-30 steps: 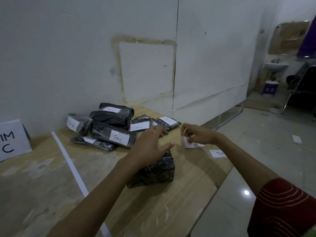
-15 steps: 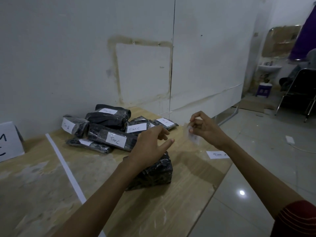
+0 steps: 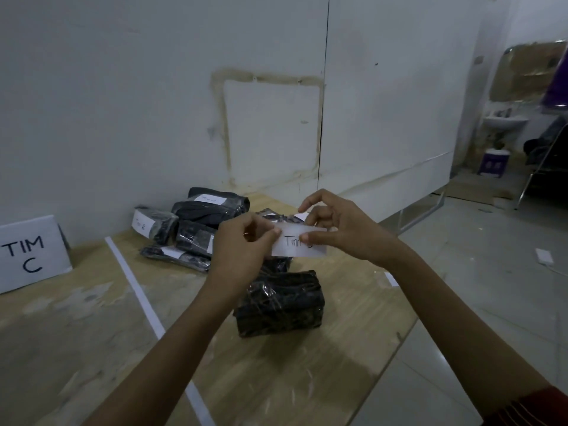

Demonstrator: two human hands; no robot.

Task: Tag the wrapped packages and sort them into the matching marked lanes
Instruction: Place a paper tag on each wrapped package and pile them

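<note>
Packages [image 3: 190,229] already tagged lie heaped on the bench [image 3: 307,379] to the left of and beyond the grip, right of the white lane strip [image 3: 138,292] and the "TIM C" sign [image 3: 29,252]. Left hand [image 3: 242,244] and right hand [image 3: 341,229] both pinch a paper tag [image 3: 296,245]. Directly below sits the untagged package [image 3: 281,304], which I judge still needs tagging and sorting.

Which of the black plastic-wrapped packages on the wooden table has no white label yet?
The blocky black wrapped package lying alone nearest the person, below the hands; the piled ones by the wall carry white labels.
</note>
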